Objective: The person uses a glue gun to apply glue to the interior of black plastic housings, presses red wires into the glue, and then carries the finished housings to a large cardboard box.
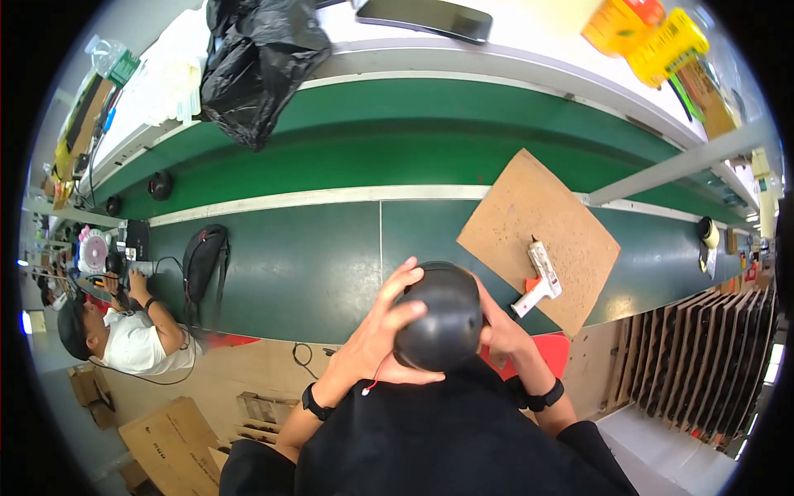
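Both my hands hold a round black dome-shaped part (440,318) close to my body, just in front of the green workbench (331,264). My left hand (382,331) wraps over its left side with fingers spread across the top. My right hand (499,331) cups its right side, mostly hidden behind the part. A thin red and white wire (372,382) hangs under my left palm. Each wrist wears a black band.
A white glue gun (542,277) lies on a brown cardboard sheet (538,236) to the right. A black pouch (203,260) lies on the bench at left, a black plastic bag (252,62) at the far side. A co-worker in a white shirt (136,343) sits at left. Stacked brown boards (703,364) stand at right.
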